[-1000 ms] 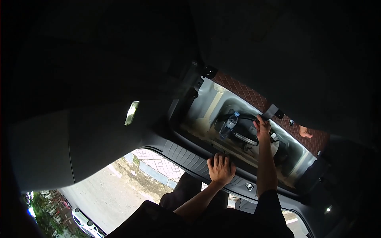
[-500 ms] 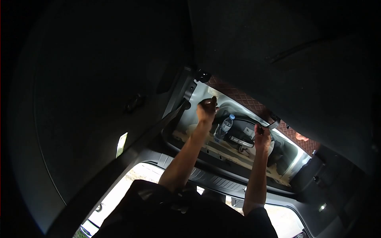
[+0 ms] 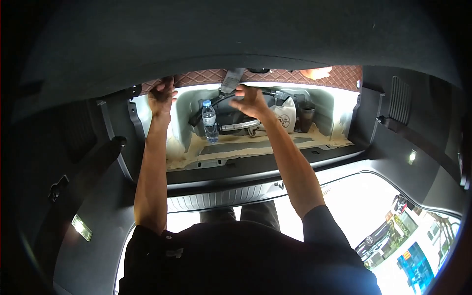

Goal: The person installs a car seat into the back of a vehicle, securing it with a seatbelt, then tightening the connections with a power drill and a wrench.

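Observation:
My left hand (image 3: 162, 101) is raised at the left end of the brown quilted mat (image 3: 196, 78), fingers loosely bent and apart, with nothing visible in it. Just below the grey strap (image 3: 232, 81), my right hand (image 3: 251, 103) has its fingers apart and is empty. The strap hangs over the mat's edge. Under my hands is a metal floor well (image 3: 184, 118). In it stand a water bottle (image 3: 209, 120) with a blue cap, a ribbed black hose (image 3: 269, 92), a silver tube (image 3: 240, 126), a pale cloth bag (image 3: 286, 117) and a dark cup (image 3: 306, 119).
A dark panel (image 3: 236, 34) overhangs the mat. Another person's hand (image 3: 317, 73) rests at the mat's right part. The ribbed sill (image 3: 211, 200) runs along the near side. Black side trim (image 3: 398, 132) with a lit lamp (image 3: 412, 157) stands at the right.
The view has swung and levelled, bringing the well square in front. My left hand has gone to the mat's left end; my right hand has opened out beside the strap.

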A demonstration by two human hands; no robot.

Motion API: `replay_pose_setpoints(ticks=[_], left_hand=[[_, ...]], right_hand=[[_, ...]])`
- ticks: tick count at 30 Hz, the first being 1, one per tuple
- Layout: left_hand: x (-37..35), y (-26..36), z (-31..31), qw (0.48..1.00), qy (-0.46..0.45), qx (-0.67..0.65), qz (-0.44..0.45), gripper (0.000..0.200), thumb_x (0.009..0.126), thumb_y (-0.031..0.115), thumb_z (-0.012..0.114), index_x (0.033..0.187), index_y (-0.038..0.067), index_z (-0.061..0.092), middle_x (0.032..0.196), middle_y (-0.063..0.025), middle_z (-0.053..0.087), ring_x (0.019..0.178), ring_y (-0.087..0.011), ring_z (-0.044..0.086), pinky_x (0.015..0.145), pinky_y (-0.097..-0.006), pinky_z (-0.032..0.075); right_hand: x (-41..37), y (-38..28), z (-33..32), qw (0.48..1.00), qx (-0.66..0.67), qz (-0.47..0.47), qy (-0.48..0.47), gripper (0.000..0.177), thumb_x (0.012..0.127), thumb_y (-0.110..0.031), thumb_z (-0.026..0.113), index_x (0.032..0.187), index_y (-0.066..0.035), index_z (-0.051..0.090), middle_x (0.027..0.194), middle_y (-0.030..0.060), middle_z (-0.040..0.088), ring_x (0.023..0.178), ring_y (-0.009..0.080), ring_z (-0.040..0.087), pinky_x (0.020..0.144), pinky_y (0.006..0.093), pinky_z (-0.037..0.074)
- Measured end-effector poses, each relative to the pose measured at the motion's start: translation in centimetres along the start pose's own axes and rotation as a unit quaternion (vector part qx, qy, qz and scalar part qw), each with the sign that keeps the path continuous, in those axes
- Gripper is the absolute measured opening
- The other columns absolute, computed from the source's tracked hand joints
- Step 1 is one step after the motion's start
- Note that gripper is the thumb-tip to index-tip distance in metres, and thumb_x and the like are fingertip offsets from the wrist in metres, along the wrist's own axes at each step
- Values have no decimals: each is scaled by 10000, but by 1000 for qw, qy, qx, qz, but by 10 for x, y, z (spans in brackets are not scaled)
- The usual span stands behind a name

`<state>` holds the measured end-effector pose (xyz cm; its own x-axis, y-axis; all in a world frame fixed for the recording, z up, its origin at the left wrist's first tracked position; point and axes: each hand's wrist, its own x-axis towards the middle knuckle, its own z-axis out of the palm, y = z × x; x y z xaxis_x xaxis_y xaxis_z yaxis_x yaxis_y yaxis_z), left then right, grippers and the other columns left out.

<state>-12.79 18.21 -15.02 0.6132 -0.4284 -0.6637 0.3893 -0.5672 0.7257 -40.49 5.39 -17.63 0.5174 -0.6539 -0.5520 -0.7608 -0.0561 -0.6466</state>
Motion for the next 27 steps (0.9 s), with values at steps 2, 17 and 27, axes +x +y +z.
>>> replay_pose_setpoints(ticks=[2,17,27], left_hand=[[-8,11,17,994,9,57,97,463,929,383,767,1192,21,648,1128,-131,708,1045,-255,718,928,-401,580],[32,40,38,700,-280,-656,45,407,928,395,626,1174,77,687,1246,-141,679,1198,-329,622,1074,-529,472],[32,50,30,711,-288,-641,35,449,936,426,593,1207,78,674,1272,-140,668,1219,-335,609,1080,-543,461]], right_hand=[[-9,-8,-28,986,-27,-16,163,381,816,-243,798,1122,-50,683,982,136,762,908,278,747,820,393,585],[35,13,-139,822,523,-221,-31,234,902,-234,725,1032,-39,717,1036,110,742,940,267,696,773,399,546],[98,92,-107,880,-248,-312,259,450,929,-325,670,1301,-71,671,1321,202,660,1256,424,577,1121,543,391]])
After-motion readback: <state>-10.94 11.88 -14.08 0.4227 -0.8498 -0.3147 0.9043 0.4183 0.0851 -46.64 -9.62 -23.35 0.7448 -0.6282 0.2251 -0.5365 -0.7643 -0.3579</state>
